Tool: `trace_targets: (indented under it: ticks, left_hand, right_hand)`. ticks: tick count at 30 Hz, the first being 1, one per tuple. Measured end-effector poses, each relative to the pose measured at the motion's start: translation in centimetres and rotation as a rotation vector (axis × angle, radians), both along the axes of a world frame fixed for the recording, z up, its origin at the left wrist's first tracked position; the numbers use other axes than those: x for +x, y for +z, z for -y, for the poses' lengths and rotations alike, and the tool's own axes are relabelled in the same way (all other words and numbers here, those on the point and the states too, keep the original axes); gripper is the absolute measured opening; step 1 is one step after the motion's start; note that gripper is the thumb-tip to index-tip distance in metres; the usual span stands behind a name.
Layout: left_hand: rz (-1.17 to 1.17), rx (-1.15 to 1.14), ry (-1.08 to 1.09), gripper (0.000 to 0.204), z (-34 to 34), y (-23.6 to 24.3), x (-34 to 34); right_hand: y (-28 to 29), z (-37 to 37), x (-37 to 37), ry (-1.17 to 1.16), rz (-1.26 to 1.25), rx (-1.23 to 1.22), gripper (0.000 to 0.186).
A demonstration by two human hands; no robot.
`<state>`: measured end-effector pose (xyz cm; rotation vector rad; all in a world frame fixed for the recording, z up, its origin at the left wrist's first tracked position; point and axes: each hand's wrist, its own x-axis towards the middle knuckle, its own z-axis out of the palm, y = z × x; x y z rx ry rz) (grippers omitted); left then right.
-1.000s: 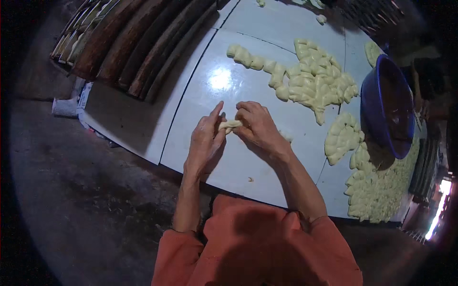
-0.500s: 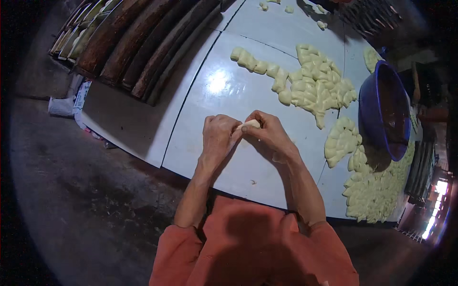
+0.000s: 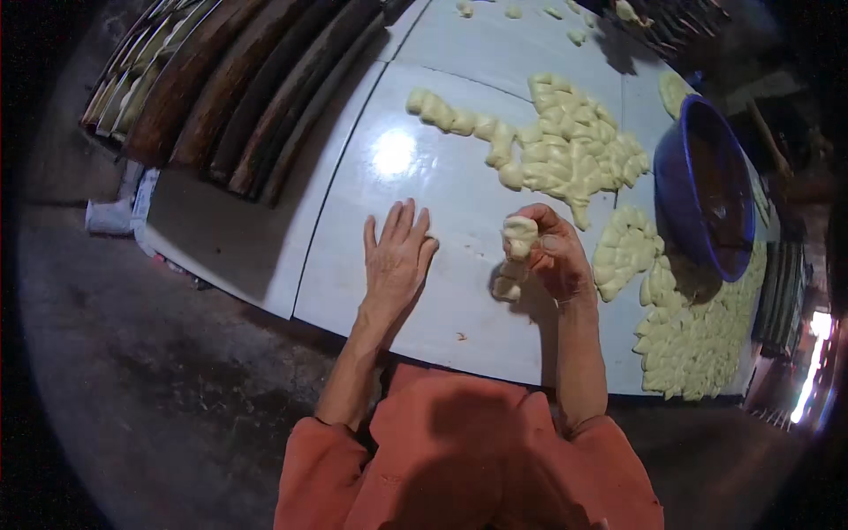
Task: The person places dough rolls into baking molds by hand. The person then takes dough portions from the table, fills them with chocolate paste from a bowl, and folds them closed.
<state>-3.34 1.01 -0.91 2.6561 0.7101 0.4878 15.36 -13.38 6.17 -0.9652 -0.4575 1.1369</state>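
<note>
My left hand [image 3: 394, 261] lies flat on the white tabletop, fingers spread, with a small pale bit by the tip of its thumb. To its right, my right hand [image 3: 558, 252] is raised a little and pinches a pale dough piece [image 3: 519, 235] between thumb and fingers. Below that piece a second pale lump [image 3: 508, 284] shows; whether it hangs from the first or rests on the table I cannot tell. Beyond my right hand spreads a joined patch of pale yellow dough pieces [image 3: 570, 150], with a row of them trailing to the left.
Dark curved troughs [image 3: 252, 97] stack at the back left. A blue basin [image 3: 676, 181] stands tilted at the right. More dough pieces [image 3: 698, 344] cover the near right corner, and a dark slatted rack [image 3: 680, 25] sits at the far side. The table's front edge runs just before me.
My hands, together at the dough before, have parted. The left has flattened onto the table; the right has moved right with the dough piece. The view has shifted slightly.
</note>
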Motion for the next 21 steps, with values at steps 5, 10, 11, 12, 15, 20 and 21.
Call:
trace_targets:
  ticks: [5,10,11,12,15,20,21]
  left_hand:
    - [0.103,-0.197,-0.056,0.083,3.1,3.9,4.3]
    - [0.274,-0.675,-0.249,0.029,5.9,6.3,8.9]
    - [0.298,-0.704,-0.238,0.022,6.8,6.3,10.1]
    - [0.317,-0.73,-0.217,0.015,7.7,6.5,10.9]
    - [0.461,-0.766,-0.245,0.031,12.1,6.8,14.4]
    - [0.91,-0.756,-0.588,0.069,18.4,7.1,20.8]
    - [1.029,-0.705,-0.58,0.082,19.5,6.9,22.7]
  right_hand:
    - [-0.2,3.5,1.0,-0.276,-0.102,-0.204,0.036]
    - [-1.5,6.1,1.0,-0.307,0.135,-0.252,0.021]
    - [-2.7,6.9,1.3,-0.435,0.323,-0.239,0.021]
    - [-3.0,7.5,1.7,-0.553,0.508,-0.228,0.021]
    - [-0.9,10.9,3.4,-0.621,0.74,-0.379,0.023]
    - [3.6,13.6,3.9,-0.715,0.036,0.093,0.029]
    - [4.1,14.6,4.7,-0.693,-0.042,0.123,0.028]
